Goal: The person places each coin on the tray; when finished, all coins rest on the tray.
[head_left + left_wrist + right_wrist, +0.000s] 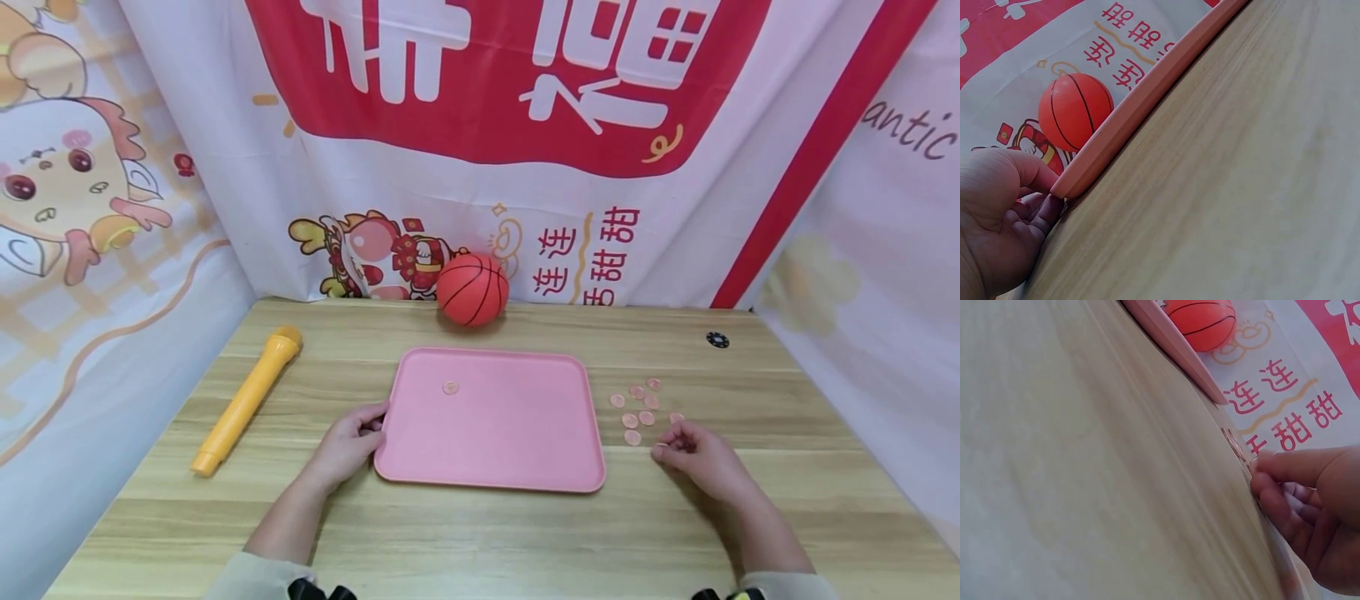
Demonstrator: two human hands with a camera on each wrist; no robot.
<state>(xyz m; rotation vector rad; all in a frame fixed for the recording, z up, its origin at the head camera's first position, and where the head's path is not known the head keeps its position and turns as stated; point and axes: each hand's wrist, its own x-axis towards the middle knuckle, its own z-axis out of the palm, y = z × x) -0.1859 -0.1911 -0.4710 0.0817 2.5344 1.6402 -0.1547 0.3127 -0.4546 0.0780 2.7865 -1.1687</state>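
A pink tray (491, 425) lies on the table, one copper-coloured coin (450, 387) sitting near its far left part. My left hand (345, 446) pinches the tray's left edge between thumb and fingers; the left wrist view shows the tray's rim (1125, 122) at the fingertips. To the right of the tray, several loose copper-coloured coins (630, 421) lie scattered. My right hand (701, 458) is at the near side of these coins, pinching one coin (1253, 464) between thumb and forefinger, mostly hidden by the fingertips.
An orange-yellow toy microphone (243, 408) lies on the left of the table (465, 550). Behind the tray, a small red basketball (472, 289) rests against the printed cloth backdrop (390, 183). A black patterned chip (717, 339) lies at the far right.
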